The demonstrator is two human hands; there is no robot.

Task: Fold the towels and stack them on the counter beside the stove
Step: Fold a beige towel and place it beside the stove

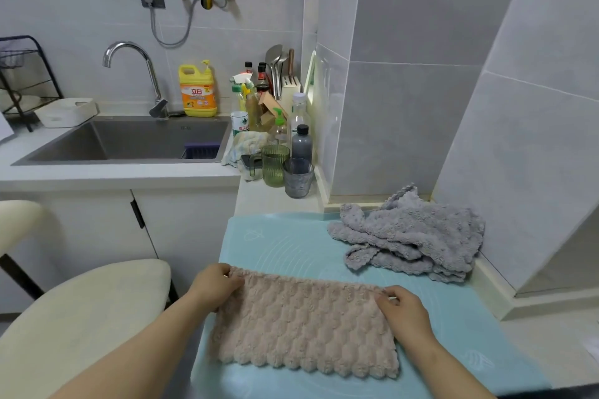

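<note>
While the pink towel (304, 324) lies flat on the blue mat (285, 246), left hand (215, 283) and right hand (405, 311) each pinch a far corner. Judged soft, light, limp (no stiffness): corners are the sound hold. Grey towel (415, 233) lies crumpled beyond, unfolded.

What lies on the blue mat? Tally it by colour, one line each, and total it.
Beige-pink towel: 1, lying flat, its far corners pinched by the left hand and the right hand.
Grey towel heap: 1, crumpled; how many towels it holds cannot be told.
Total: 2 on the blue mat.
</note>
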